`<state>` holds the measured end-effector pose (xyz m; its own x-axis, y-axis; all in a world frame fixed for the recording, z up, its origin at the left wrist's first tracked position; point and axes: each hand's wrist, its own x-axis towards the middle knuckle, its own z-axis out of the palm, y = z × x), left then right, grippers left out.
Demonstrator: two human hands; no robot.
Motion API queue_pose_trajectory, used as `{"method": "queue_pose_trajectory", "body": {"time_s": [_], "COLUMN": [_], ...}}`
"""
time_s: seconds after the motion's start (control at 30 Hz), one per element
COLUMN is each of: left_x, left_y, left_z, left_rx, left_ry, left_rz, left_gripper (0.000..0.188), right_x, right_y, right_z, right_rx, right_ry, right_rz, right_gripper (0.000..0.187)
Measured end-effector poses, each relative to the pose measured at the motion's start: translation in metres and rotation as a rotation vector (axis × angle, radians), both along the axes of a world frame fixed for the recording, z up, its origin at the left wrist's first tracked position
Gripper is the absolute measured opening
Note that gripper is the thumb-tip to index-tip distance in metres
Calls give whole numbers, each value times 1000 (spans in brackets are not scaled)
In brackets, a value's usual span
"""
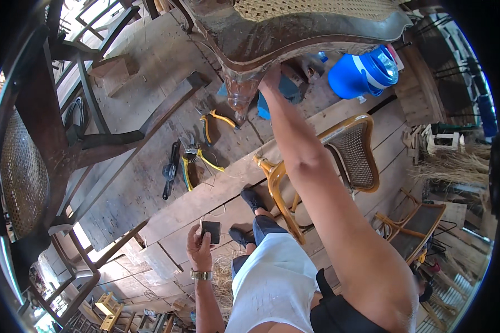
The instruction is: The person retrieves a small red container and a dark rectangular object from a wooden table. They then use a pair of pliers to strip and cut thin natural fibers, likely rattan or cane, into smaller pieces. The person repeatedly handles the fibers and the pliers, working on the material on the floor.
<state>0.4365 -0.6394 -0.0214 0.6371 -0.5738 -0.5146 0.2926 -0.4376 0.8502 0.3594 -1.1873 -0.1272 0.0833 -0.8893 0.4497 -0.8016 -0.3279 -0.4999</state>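
Note:
My left hand (199, 251), low in view by my waist, has its fingers and thumb closed around a small dark square block (211, 231) with a pale edge. My right arm stretches far forward, and my right hand (270, 79) is beside the carved leg (240, 95) of a dark wooden chair frame (250, 53) with a woven cane panel (311, 8). The frame hides those fingers, so I cannot see whether they grip anything. Blue cloth (288, 90) lies behind that wrist.
On the wooden bench (144, 183) lie yellow-handled pliers (219, 125), yellow-handled cutters (197, 158) and a black tool (171, 171). A blue bucket (350, 79) stands far right. A dark chair (50, 139) fills the left, and a honey-coloured cane chair (356, 155) is beyond my right arm.

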Motion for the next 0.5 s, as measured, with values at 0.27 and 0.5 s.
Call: {"method": "queue_pose_trajectory", "body": {"time_s": [0.27, 0.5], "left_x": [7, -4], "left_y": [-12, -12], "left_z": [-8, -11], "left_rx": [-38, -139], "left_ry": [-82, 198], "left_rz": [-121, -128], "left_gripper": [23, 36], "right_x": [-52, -102], "right_y": [145, 353], "right_z": [59, 104], "right_rx": [403, 1449], "right_ry": [-410, -649], "right_rz": [265, 702], "right_gripper": [31, 45]}}
